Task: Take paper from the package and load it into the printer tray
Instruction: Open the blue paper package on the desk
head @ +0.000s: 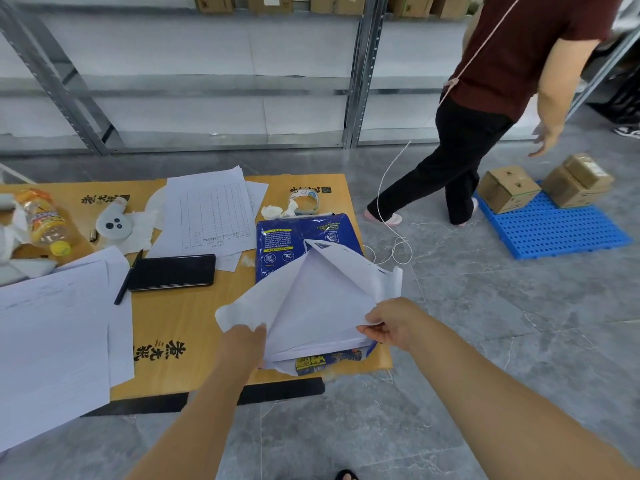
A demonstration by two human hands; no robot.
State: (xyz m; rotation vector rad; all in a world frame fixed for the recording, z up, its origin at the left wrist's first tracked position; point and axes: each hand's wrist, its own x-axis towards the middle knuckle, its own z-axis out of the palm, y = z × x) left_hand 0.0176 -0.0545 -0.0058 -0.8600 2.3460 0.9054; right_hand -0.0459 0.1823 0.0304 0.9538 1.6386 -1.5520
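Observation:
A blue paper package (289, 242) lies on the right end of a low wooden table (173, 327), its wrapper torn open along the top. White paper (311, 327) shows inside the tear. My left hand (242, 341) grips the torn left flap of the wrapper (249, 306) and holds it out to the left. My right hand (391, 323) pinches the right flap at the package's near right corner and holds it up. No printer or printer tray is in view.
On the table lie a black phone (172, 271), a pen (126, 278), loose sheets (207, 213), a tape roll (306, 200), a bottle (46, 221) and tissues. A person (491, 109) walks at the right near a blue pallet (554, 230) with cardboard boxes. Metal shelving stands behind.

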